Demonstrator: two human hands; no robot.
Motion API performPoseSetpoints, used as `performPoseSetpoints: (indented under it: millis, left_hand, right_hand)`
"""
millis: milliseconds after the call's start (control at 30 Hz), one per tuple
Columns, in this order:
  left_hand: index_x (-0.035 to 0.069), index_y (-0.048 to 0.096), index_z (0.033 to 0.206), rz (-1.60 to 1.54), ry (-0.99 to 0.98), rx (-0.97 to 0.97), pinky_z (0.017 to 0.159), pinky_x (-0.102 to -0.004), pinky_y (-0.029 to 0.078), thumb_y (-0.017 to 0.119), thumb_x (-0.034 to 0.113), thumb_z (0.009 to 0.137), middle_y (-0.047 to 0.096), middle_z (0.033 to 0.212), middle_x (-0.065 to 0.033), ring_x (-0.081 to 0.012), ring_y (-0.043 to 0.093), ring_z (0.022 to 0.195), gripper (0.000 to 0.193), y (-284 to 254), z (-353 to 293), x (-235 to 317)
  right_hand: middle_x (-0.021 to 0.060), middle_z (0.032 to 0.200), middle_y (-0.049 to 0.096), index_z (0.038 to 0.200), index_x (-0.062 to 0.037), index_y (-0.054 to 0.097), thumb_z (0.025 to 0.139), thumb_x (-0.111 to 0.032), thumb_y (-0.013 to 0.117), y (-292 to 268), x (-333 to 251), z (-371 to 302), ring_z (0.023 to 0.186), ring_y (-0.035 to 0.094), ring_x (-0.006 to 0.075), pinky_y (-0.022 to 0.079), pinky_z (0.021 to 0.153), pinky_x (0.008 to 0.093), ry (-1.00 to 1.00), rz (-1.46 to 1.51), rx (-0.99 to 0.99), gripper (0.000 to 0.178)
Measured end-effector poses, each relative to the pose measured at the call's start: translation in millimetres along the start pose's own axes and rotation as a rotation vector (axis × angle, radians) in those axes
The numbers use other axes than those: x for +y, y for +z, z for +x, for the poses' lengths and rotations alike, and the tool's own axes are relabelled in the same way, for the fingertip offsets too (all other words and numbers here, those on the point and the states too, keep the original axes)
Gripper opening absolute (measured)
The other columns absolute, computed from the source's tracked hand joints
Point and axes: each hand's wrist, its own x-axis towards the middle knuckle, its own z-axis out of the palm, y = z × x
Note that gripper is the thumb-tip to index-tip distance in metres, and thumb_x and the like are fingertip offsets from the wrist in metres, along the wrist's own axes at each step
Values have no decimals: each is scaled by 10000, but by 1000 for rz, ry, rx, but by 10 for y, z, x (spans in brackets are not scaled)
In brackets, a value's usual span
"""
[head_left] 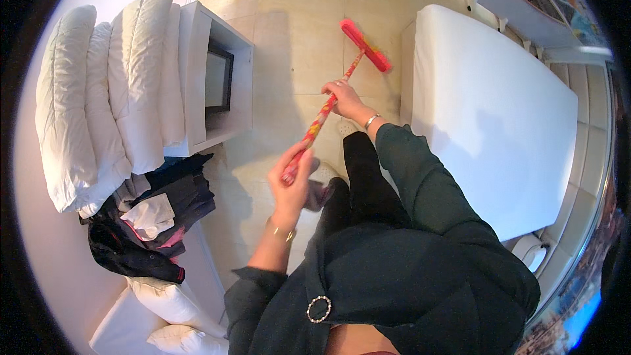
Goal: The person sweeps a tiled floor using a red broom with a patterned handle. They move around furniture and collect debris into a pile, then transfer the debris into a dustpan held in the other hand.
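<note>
A long-handled broom [318, 123] with a red and yellow patterned stick slants away from me over the floor. Its red head [366, 46] is at the far end, close to the bed's left side. My left hand [291, 174] is closed round the top end of the stick. Farther down the stick, my right hand [342, 99] grips it as well, with a bracelet at the wrist. Whether the bristles press on the floor cannot be made out.
To the right stands a bed with a white-covered mattress [486, 118]. Folded white duvets [112, 92] are stacked at the left beside a white open cabinet [238, 72]. Dark clothes [151, 210] and white pillows [177, 309] lie nearer me. Pale tiles cover the floor [282, 52].
</note>
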Motion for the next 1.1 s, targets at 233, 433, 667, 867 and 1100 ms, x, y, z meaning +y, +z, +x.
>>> performPoseSetpoints:
  millis: [233, 433, 667, 867, 1100]
  left_hand:
    - [-33, 703, 1122, 74, -141, 53, 785, -236, 507, 709, 93, 934, 707, 920, -38, -80, 607, 846, 227, 355, 319, 255]
    - [-33, 700, 1103, 405, -135, 128, 712, -258, 527, 725, 60, 901, 727, 867, -81, -100, 648, 765, 224, -8, 330, 1047]
    - [-44, 690, 1105, 313, -50, 361, 664, -230, 521, 689, 64, 940, 687, 831, -60, -102, 641, 731, 198, 100, 692, 993]
    - [-11, 635, 1222, 218, -110, 338, 652, -233, 524, 673, 88, 964, 672, 874, -50, -88, 636, 726, 280, 419, 1418, 99]
    - [-21, 628, 1234, 36, -141, 490, 576, -222, 456, 582, 146, 1023, 619, 751, -16, -67, 565, 613, 273, 273, 712, -110]
  right_hand:
    - [107, 803, 618, 783, -86, 577, 708, -148, 791, 225, 304, 160, 872, 583, 340, 465, 796, 424, 25, 95, -77, 235]
    - [111, 758, 621, 727, -95, 568, 772, -184, 772, 225, -506, 541, 841, 588, 344, 490, 743, 443, 38, 244, -274, 228]
    - [92, 793, 649, 756, -120, 603, 844, -240, 677, 241, -441, 1585, 876, 594, 330, 521, 737, 466, -151, 118, -350, 166]
    - [97, 815, 623, 750, -114, 603, 784, -204, 760, 667, 314, 2325, 901, 577, 331, 495, 808, 442, -185, -39, -559, 185]
    - [93, 822, 639, 739, -118, 624, 696, -114, 757, 1260, 178, 1693, 911, 583, 324, 485, 807, 438, -375, 81, -627, 140]
